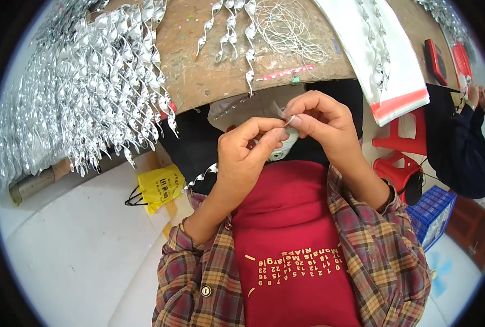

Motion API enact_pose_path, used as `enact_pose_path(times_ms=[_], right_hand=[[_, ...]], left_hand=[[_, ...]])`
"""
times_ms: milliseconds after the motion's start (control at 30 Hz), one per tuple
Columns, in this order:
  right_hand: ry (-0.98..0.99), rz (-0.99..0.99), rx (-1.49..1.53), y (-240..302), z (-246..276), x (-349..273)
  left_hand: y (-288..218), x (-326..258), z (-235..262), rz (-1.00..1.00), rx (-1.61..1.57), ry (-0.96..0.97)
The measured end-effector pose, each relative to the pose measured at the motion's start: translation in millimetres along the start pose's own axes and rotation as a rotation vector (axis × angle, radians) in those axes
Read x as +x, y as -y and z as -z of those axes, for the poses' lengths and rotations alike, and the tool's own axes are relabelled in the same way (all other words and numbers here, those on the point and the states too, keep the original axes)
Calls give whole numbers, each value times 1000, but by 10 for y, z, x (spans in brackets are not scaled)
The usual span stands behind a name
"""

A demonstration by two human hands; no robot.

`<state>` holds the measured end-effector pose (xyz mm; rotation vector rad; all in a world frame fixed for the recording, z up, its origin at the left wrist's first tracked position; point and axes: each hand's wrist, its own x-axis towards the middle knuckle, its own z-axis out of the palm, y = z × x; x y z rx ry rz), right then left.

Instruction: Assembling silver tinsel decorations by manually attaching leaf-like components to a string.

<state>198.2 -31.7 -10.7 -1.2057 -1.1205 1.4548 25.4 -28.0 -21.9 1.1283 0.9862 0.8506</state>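
My left hand [246, 150] and my right hand [327, 122] meet in front of my chest, just off the table's near edge. Thumb and forefinger of each are pinched together, with a thin pale strand [289, 120] running between the fingertips. It looks like string, though its ends are hidden. Behind my left wrist a twisted silver foil strip [201, 177] shows, and a thinner silvery spiral [231, 107] lies beyond that hand. Under my fingers is a pale rounded thing [284, 146], partly covered, whose kind I cannot make out.
Many silver foil spirals [109, 76] hang over the table's left side. On the brown tabletop [199, 76] lie loose spirals [249, 46], a tangle of white string [289, 30] and white plastic sleeves [387, 60]. Red stools [400, 133], a blue crate [430, 215] and another person [463, 147] are at right.
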Motion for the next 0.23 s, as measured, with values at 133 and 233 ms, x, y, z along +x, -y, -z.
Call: enact_pose_path(times_ms=[133,233], right_hand=[[90,-90,347,-90,-15,2],[115,-183,377,-81,-11,5]], left_hand=[[2,-4,4,80,-201,8],[-11,-10,17,96,-222,-23]])
